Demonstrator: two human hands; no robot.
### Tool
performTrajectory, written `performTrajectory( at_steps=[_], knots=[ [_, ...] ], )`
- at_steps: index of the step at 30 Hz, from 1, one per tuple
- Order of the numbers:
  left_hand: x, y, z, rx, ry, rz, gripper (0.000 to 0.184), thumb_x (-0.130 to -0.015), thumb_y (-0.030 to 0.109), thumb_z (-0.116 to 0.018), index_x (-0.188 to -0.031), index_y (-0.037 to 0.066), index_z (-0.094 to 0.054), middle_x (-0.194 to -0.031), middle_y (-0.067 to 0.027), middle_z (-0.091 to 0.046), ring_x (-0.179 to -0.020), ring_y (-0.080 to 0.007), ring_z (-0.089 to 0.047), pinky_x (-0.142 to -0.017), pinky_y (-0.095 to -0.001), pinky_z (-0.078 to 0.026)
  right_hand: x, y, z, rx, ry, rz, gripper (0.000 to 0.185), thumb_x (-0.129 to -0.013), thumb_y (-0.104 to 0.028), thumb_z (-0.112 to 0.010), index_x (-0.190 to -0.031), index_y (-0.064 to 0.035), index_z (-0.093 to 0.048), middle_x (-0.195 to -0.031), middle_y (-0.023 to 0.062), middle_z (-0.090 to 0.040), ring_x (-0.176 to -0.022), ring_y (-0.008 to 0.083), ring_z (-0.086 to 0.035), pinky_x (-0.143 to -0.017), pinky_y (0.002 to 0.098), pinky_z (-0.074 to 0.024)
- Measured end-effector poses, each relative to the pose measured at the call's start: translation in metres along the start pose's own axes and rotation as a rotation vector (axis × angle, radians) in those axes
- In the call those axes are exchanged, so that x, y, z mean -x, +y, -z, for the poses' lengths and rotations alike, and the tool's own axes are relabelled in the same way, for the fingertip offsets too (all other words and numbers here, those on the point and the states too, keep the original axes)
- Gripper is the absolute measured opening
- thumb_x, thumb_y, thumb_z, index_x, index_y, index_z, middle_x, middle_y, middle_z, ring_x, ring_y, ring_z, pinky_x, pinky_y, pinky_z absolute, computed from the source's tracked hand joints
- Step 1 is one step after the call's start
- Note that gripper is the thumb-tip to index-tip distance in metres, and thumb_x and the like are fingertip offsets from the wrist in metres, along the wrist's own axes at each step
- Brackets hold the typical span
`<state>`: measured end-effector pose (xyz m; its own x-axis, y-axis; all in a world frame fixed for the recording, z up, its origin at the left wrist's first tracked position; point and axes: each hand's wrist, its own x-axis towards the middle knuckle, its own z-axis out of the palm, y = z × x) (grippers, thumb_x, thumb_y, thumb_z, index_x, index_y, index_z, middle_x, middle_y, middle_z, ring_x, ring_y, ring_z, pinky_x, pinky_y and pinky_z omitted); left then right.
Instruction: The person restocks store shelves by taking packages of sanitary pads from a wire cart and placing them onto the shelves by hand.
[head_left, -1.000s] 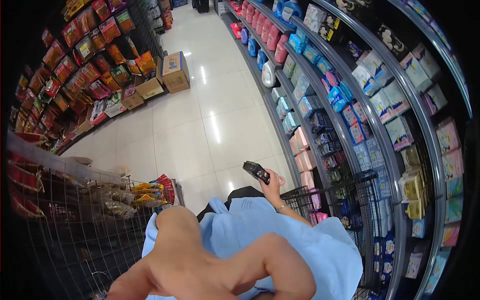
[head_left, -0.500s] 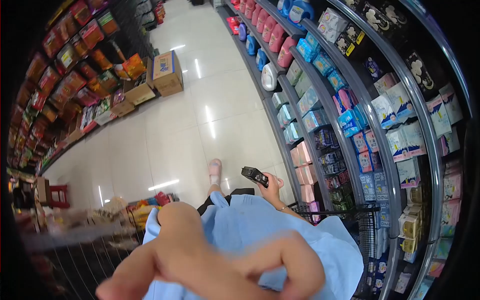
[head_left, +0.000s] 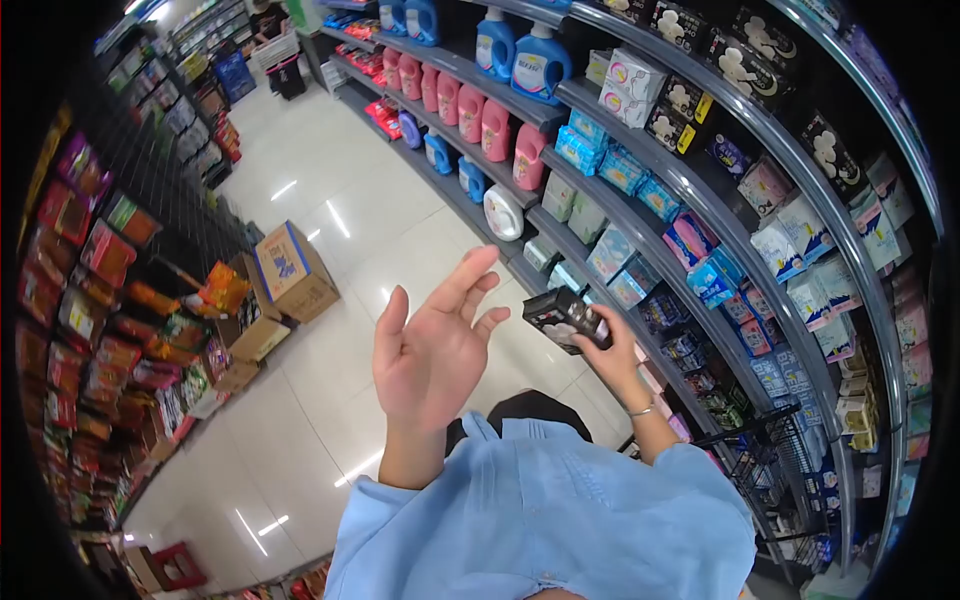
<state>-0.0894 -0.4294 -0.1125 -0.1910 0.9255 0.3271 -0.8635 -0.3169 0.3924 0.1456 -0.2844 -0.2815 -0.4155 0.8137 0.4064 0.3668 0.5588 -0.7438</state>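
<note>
My right hand (head_left: 612,348) is wrapped round a dark box-like package (head_left: 563,318) with a pale pattern on its side. A thin bracelet circles that wrist, and the package is in front of the lower shelves on the right. My left hand (head_left: 437,350) is raised over the aisle floor, palm showing, thumb apart from the fingers, with nothing in it. Pink bottles (head_left: 470,112) stand on a shelf beyond my hands.
Curved shelves (head_left: 640,165) of packs run along the right, with a wire basket (head_left: 755,450) beside them. Hanging snack packets (head_left: 110,255) and an open cardboard box (head_left: 296,270) line the left. A person (head_left: 268,25) is far up the aisle.
My left hand has risen from low in front of my body and opened over the aisle. My right hand has lifted with the package. The view has turned, showing more of the far aisle.
</note>
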Motion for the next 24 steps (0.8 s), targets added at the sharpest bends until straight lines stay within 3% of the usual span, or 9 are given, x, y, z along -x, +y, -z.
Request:
performTrajectory(
  at_steps=[5, 8, 11, 14, 17, 18, 21, 22, 24],
  knots=[
    [-0.085, 0.005, 0.043, 0.035, -0.025, 0.128, 0.076, -0.096, 0.052, -0.025, -0.141, -0.008, -0.027, -0.147, -0.0152, -0.033, -0.128, -0.0236, -0.035, -0.104, -0.0415, -0.029, -0.108, -0.042, 0.044, -0.026, 0.142, 0.043, 0.051, -0.070, -0.014, -0.080, -0.114, -0.0021, -0.057, -0.109, 0.0123, -0.063, -0.100, 0.0216, -0.061, -0.090, 0.0323, -0.0464],
    [-0.142, -0.004, 0.077, -0.053, -0.026, 0.105, 0.062, -0.097, 0.044, -0.037, -0.134, -0.005, -0.039, -0.141, -0.0130, -0.041, -0.124, -0.0244, -0.040, -0.101, -0.0415, -0.033, -0.167, -0.029, 0.060, -0.176, 0.265, 0.072, 0.058, -0.069, -0.011, -0.080, -0.119, -0.0016, -0.053, -0.112, 0.0114, -0.061, -0.104, 0.0194, -0.059, -0.092, 0.0317, -0.0454],
    [-0.202, -0.022, 0.116, -0.466, 0.052, -0.024, 0.032, -0.097, 0.027, -0.046, -0.111, 0.001, -0.057, -0.129, -0.0109, -0.052, -0.118, -0.0262, -0.047, -0.098, -0.0410, -0.037, -0.227, -0.027, 0.083, -0.357, 0.323, -0.014, 0.059, -0.072, -0.010, -0.077, -0.123, -0.0015, -0.049, -0.112, 0.0093, -0.059, -0.106, 0.0167, -0.055, -0.096, 0.0298, -0.0405],
    [-0.253, -0.035, 0.130, -0.987, 0.167, -0.101, 0.018, -0.096, 0.015, -0.049, -0.087, 0.004, -0.061, -0.121, -0.0107, -0.057, -0.113, -0.0273, -0.053, -0.097, -0.0395, -0.038, -0.280, -0.033, 0.108, -0.462, 0.340, -0.058, 0.055, -0.073, -0.012, -0.076, -0.121, -0.0013, -0.051, -0.112, 0.0083, -0.059, -0.107, 0.0153, -0.054, -0.096, 0.0282, -0.0389],
    [-0.308, -0.041, 0.152, -1.369, -0.121, -0.382, 0.017, -0.092, 0.014, -0.055, -0.081, 0.002, -0.060, -0.118, -0.0114, -0.060, -0.112, -0.0261, -0.053, -0.097, -0.0372, -0.038, -0.331, -0.049, 0.136, -0.404, 0.344, 0.014, 0.052, -0.075, -0.015, -0.076, -0.119, -0.0014, -0.054, -0.113, 0.0069, -0.059, -0.107, 0.0151, -0.054, -0.096, 0.0282, -0.0376],
    [-0.324, -0.047, 0.147, -1.325, -0.096, -0.356, 0.012, -0.091, 0.011, -0.055, -0.091, 0.000, -0.060, -0.119, -0.0123, -0.059, -0.112, -0.0257, -0.053, -0.098, -0.0369, -0.038, -0.347, -0.057, 0.145, -0.340, 0.368, 0.036, 0.050, -0.075, -0.016, -0.076, -0.118, -0.0015, -0.055, -0.113, 0.0065, -0.059, -0.107, 0.0150, -0.054, -0.096, 0.0282, -0.0375],
    [-0.378, -0.063, 0.123, -1.122, -0.001, -0.270, 0.026, -0.089, 0.007, -0.057, -0.114, -0.002, -0.058, -0.123, -0.0145, -0.058, -0.115, -0.0255, -0.053, -0.101, -0.0361, -0.036, -0.402, -0.087, 0.165, -0.129, 0.402, 0.131, 0.046, -0.076, -0.018, -0.076, -0.115, -0.0014, -0.058, -0.112, 0.0058, -0.060, -0.106, 0.0142, -0.054, -0.096, 0.0278, -0.0384],
    [-0.404, -0.061, 0.123, -1.148, -0.120, -0.339, 0.045, -0.086, 0.005, -0.060, -0.129, -0.004, -0.047, -0.128, -0.0164, -0.055, -0.118, -0.0260, -0.052, -0.103, -0.0365, -0.035, -0.423, -0.097, 0.170, -0.097, 0.406, 0.143, 0.045, -0.076, -0.020, -0.076, -0.113, -0.0013, -0.059, -0.110, 0.0058, -0.061, -0.105, 0.0139, -0.055, -0.094, 0.0273, -0.0394],
    [-0.459, -0.048, 0.094, -1.170, -0.256, -0.506, 0.054, -0.083, 0.003, -0.064, -0.133, -0.005, -0.043, -0.131, -0.0177, -0.053, -0.119, -0.0262, -0.051, -0.104, -0.0363, -0.034, -0.467, -0.108, 0.176, -0.027, 0.415, 0.179, 0.045, -0.076, -0.024, -0.077, -0.112, -0.0011, -0.061, -0.108, 0.0059, -0.062, -0.103, 0.0132, -0.056, -0.091, 0.0264, -0.0414]
  ],
)
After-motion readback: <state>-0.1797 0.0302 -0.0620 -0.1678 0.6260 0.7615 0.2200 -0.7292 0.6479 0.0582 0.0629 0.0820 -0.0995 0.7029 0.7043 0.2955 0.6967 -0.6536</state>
